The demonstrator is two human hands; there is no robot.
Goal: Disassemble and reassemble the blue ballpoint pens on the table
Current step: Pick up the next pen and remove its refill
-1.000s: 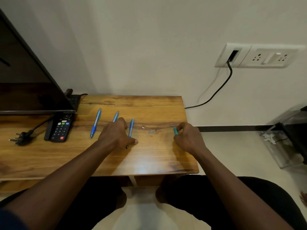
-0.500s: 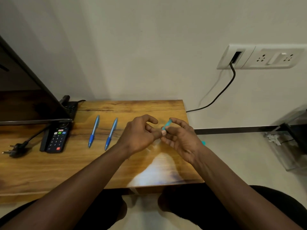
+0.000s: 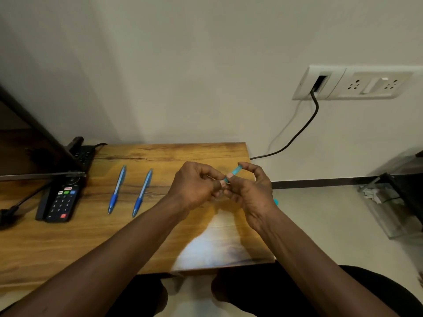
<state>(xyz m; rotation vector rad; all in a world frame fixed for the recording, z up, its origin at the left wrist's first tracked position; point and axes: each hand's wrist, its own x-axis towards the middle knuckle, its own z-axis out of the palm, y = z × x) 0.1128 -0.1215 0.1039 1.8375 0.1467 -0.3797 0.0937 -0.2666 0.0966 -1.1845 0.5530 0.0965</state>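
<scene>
two grips on one pen barrel, held up over the surface

the right grip [image 3: 251, 191] pinches the teal pen barrel [image 3: 234, 173] between thumb and forefinger, tilted up to the right, above the right end of the wooden surface [image 3: 160, 236]. the left grip [image 3: 194, 191] pinches its lower end with curled fingertips. i reckon the step goes best if the right keeps the barrel steady while the left feeds or turns along the barrel's own line, working low over the surface so a dropped spring stays put. two whole blue pens [image 3: 116, 189] [image 3: 142, 193] lie side by side to the left, near a remote [image 3: 60, 200]. the fingers hide any refill, spring or tip. a teal scrap [image 3: 276, 202] peeks from behind the right wrist, and i cannot tell what it is.
</scene>
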